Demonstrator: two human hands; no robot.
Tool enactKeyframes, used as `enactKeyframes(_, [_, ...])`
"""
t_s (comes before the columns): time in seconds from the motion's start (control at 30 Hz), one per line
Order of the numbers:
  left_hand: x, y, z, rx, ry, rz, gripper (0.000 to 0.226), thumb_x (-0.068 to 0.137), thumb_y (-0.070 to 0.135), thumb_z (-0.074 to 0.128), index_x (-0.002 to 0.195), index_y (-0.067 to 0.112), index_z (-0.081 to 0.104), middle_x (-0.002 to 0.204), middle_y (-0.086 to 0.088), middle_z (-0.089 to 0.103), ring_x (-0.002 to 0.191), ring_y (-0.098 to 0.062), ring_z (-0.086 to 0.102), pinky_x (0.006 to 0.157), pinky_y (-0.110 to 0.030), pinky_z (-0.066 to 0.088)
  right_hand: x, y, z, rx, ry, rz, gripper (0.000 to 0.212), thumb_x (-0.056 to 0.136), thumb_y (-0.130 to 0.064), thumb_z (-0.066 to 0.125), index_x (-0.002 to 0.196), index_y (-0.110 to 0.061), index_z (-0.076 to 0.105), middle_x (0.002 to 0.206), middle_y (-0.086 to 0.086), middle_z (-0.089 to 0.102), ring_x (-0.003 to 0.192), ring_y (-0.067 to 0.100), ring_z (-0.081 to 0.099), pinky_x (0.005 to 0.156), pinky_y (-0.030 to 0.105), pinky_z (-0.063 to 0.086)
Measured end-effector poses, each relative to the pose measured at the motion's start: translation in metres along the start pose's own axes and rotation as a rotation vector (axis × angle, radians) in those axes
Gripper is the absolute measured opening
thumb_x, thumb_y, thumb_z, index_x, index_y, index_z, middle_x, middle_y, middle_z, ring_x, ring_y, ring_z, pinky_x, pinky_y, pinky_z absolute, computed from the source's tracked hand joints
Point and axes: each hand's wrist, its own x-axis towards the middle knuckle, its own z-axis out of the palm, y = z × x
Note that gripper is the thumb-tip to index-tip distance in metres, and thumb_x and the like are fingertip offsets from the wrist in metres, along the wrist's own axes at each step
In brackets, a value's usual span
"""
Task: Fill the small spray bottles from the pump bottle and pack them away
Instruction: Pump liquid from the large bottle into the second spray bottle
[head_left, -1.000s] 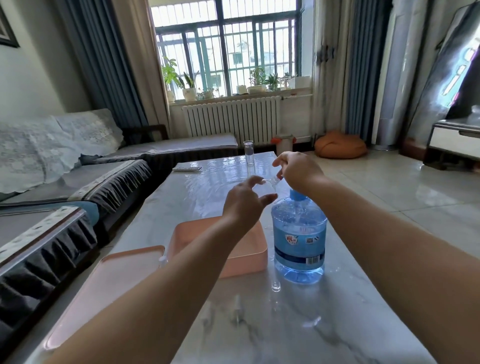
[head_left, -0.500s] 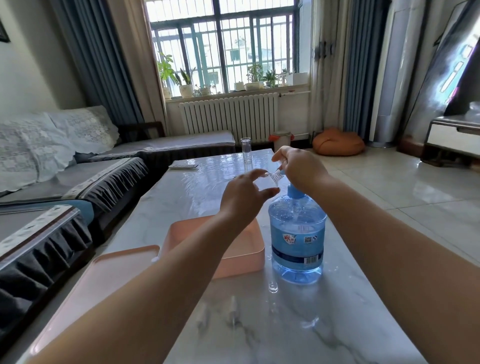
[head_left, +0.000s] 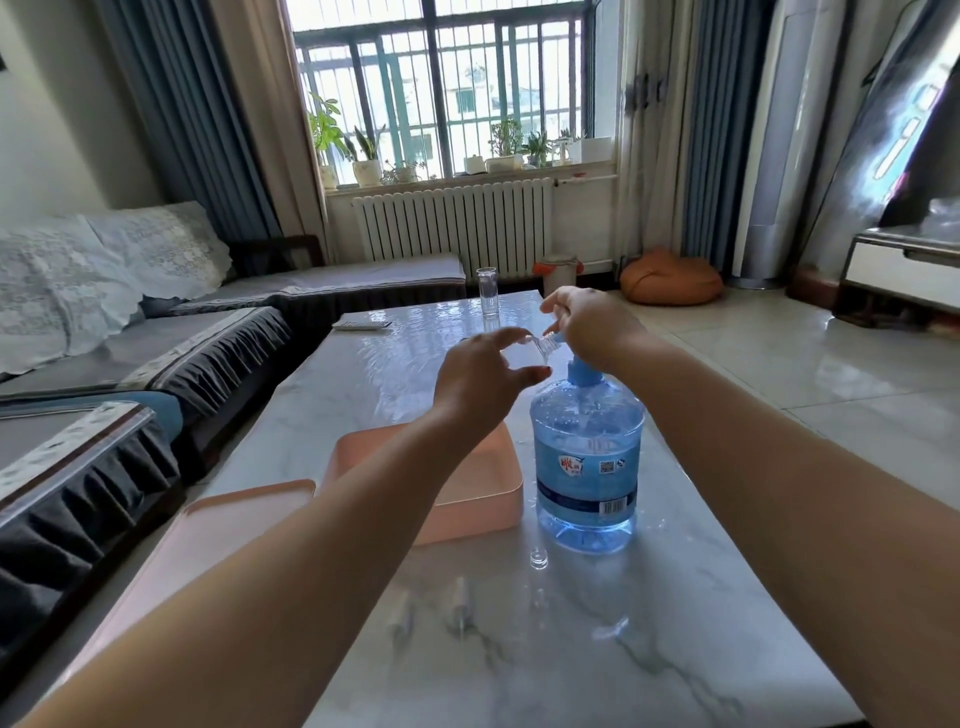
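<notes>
A blue jug-shaped pump bottle (head_left: 587, 467) stands on the marble table (head_left: 675, 649). My right hand (head_left: 584, 325) is closed over its blue pump head, hiding most of it. My left hand (head_left: 480, 382) pinches a small clear spray bottle (head_left: 540, 345) in its fingertips and holds it tilted at the spout, just below my right hand. Clear spray-bottle parts lie on the table in front of the pump bottle: a small round cap (head_left: 539, 559) and two slim pieces (head_left: 460, 605) (head_left: 402, 621).
A pink box (head_left: 480, 493) sits left of the pump bottle, partly under my left forearm, with its pink lid (head_left: 208, 540) further left. A drinking glass (head_left: 487, 299) and a remote (head_left: 362, 325) are at the table's far end. A sofa (head_left: 156, 358) runs along the left.
Both hands stay at the pump head. My left hand has edged closer to the spout with the small bottle, and the view has shifted slightly.
</notes>
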Motion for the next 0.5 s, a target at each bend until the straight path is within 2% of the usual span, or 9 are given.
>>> enactKeyframes(0.13, [0.001, -0.002, 0.001, -0.016, 0.005, 0.003, 0.050, 0.079, 0.042, 0.074, 0.124, 0.026, 0.062, 0.100, -0.009, 0.071, 0.077, -0.012, 0.054, 0.078, -0.026, 0.044, -0.006, 0.004, 0.007, 0.071, 0.110, -0.068, 0.033, 0.097, -0.010, 0.036, 0.116, -0.015, 0.062, 0.106, 0.005, 0.071, 0.098, 0.020, 0.065, 0.091, 0.036, 0.052])
enactKeyframes(0.2, [-0.001, -0.004, 0.006, -0.018, -0.001, -0.005, 0.050, 0.078, 0.041, 0.075, 0.124, 0.025, 0.063, 0.109, -0.008, 0.070, 0.086, -0.014, 0.058, 0.084, -0.028, 0.045, -0.011, 0.009, 0.016, 0.089, 0.163, -0.086, 0.033, 0.097, -0.009, 0.037, 0.119, -0.012, 0.062, 0.106, 0.006, 0.072, 0.097, 0.019, 0.067, 0.089, 0.032, 0.052])
enactKeyframes(0.27, [-0.003, -0.007, 0.009, -0.022, -0.004, -0.030, 0.050, 0.078, 0.040, 0.075, 0.124, 0.025, 0.063, 0.118, -0.005, 0.067, 0.094, -0.013, 0.058, 0.086, -0.027, 0.043, -0.015, 0.011, 0.023, 0.069, 0.189, -0.090, 0.033, 0.097, -0.010, 0.039, 0.121, -0.011, 0.061, 0.110, 0.008, 0.071, 0.100, 0.020, 0.067, 0.092, 0.033, 0.052])
enactKeyframes(0.37, [-0.005, -0.007, 0.010, -0.030, -0.012, -0.035, 0.049, 0.078, 0.040, 0.075, 0.123, 0.025, 0.064, 0.115, -0.004, 0.069, 0.090, -0.009, 0.056, 0.083, -0.025, 0.041, -0.011, 0.011, 0.024, -0.001, 0.134, -0.054, 0.035, 0.096, -0.010, 0.037, 0.122, -0.013, 0.061, 0.113, 0.009, 0.070, 0.104, 0.024, 0.065, 0.094, 0.037, 0.051])
enactKeyframes(0.5, [-0.003, 0.000, 0.002, -0.026, -0.010, -0.035, 0.050, 0.079, 0.042, 0.074, 0.124, 0.024, 0.063, 0.105, -0.010, 0.071, 0.094, -0.019, 0.061, 0.090, -0.031, 0.047, 0.003, 0.004, 0.007, -0.022, -0.003, 0.017, 0.031, 0.094, -0.012, 0.040, 0.112, -0.019, 0.065, 0.118, 0.007, 0.066, 0.105, 0.024, 0.062, 0.095, 0.040, 0.050])
